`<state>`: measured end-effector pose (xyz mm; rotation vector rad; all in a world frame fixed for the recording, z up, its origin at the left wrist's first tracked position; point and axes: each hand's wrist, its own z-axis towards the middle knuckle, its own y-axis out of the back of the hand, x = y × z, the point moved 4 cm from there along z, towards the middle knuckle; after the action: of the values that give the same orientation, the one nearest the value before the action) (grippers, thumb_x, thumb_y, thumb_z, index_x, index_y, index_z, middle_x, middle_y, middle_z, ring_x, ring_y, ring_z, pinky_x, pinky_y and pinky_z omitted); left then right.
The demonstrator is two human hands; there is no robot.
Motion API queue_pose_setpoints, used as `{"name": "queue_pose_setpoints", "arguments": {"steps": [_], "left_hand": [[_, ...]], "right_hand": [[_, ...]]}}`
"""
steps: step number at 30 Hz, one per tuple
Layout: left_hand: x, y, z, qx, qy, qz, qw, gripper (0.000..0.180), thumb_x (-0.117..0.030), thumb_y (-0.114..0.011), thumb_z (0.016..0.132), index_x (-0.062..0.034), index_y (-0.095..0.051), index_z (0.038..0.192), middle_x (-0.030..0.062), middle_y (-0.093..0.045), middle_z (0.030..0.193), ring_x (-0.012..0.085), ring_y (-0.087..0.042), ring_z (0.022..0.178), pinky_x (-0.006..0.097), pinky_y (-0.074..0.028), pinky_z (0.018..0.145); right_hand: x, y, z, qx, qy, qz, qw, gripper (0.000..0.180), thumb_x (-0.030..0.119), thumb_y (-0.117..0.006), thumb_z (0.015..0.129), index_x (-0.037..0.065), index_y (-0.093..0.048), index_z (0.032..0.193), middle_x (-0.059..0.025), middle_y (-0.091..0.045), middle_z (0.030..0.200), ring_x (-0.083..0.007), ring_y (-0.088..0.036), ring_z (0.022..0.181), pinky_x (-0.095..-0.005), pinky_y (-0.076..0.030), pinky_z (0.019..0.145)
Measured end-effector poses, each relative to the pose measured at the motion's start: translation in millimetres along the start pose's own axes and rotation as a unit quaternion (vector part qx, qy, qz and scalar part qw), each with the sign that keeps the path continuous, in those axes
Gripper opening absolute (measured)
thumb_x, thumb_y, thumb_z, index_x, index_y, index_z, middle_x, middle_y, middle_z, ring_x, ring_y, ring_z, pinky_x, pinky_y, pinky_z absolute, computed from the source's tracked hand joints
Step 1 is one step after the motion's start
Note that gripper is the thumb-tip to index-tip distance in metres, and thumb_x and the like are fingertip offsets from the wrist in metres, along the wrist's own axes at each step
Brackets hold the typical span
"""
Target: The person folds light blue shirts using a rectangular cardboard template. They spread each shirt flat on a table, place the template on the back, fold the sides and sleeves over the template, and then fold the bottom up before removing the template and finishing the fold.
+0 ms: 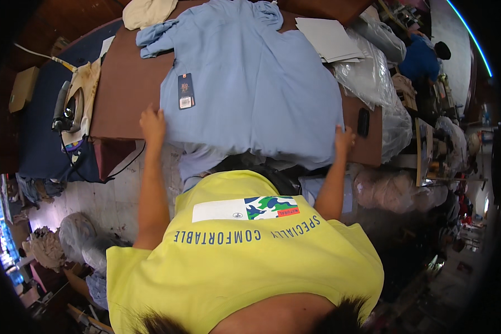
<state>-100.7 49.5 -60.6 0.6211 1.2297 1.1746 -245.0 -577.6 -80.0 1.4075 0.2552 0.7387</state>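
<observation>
A light blue short-sleeved shirt (250, 83) is spread across the brown-covered table (131, 83), its hem toward me and its sleeves at the far side. On its left part lies a dark hang tag (185, 91) with a white lower end. My left hand (153, 125) is closed at the shirt's near left corner, fingertips on the cloth edge. At the near right corner, my right hand (344, 140) pinches the other edge of the hem. The hem hangs a little over the table's near edge between my hands.
Left of the shirt, an iron (64, 108) rests on a beige cloth, its cord hanging down. White sheets (328, 40) and clear plastic bags (367, 72) lie at the right. A dark phone-like object (363, 122) sits near my right hand. A person in blue (420, 58) is farther off.
</observation>
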Motion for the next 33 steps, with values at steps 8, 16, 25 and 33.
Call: {"name": "queue_pose_setpoints", "arguments": {"steps": [8, 16, 25, 33], "left_hand": [[-27.7, 1.7, -10.3, 0.051, 0.158, 0.002, 0.986, 0.028, -0.033, -0.041, 0.093, -0.0061, -0.045, 0.098, 0.0205, -0.063, 0.081, 0.0402, -0.061, 0.075, 0.05, -0.045, 0.067], [7.3, 54.0, -61.3, 0.009, 0.065, 0.086, 0.994, 0.035, -0.017, -0.064, 0.077, -0.0073, -0.051, 0.108, 0.013, -0.051, 0.115, 0.0334, -0.046, 0.108, 0.042, -0.041, 0.082], [-56.6, 5.2, -13.8, 0.1, -0.098, 0.036, 0.99, 0.057, -0.011, -0.058, 0.073, -0.0147, -0.042, 0.128, 0.0127, -0.042, 0.126, 0.0355, -0.041, 0.111, 0.046, -0.041, 0.084], [19.0, 14.8, 93.2, 0.25, -0.221, -0.011, 0.943, 0.048, -0.003, -0.055, 0.071, -0.0106, -0.052, 0.118, 0.0138, -0.055, 0.11, 0.0328, -0.051, 0.101, 0.046, -0.046, 0.076]], "right_hand": [[28.3, 25.6, -30.5, 0.072, -0.002, -0.034, 0.997, 0.023, 0.028, -0.047, 0.089, 0.008, -0.05, 0.097, -0.0175, -0.062, 0.096, -0.0387, -0.059, 0.09, -0.0483, -0.046, 0.072], [-39.7, 33.6, -37.4, 0.199, -0.009, -0.073, 0.977, 0.027, 0.031, -0.052, 0.084, 0.01, -0.054, 0.101, -0.0141, -0.061, 0.101, -0.0387, -0.056, 0.096, -0.048, -0.044, 0.081], [96.8, -15.1, 41.0, 0.082, 0.046, 0.012, 0.996, 0.052, 0.04, -0.057, 0.081, 0.022, -0.045, 0.128, -0.0122, -0.042, 0.13, -0.036, -0.038, 0.119, -0.0493, -0.038, 0.093], [137.5, -78.2, 132.6, 0.238, 0.239, 0.11, 0.935, 0.075, 0.02, -0.07, 0.061, 0.021, -0.042, 0.131, -0.0137, -0.054, 0.115, -0.0344, -0.052, 0.104, -0.0443, -0.04, 0.092]]}}
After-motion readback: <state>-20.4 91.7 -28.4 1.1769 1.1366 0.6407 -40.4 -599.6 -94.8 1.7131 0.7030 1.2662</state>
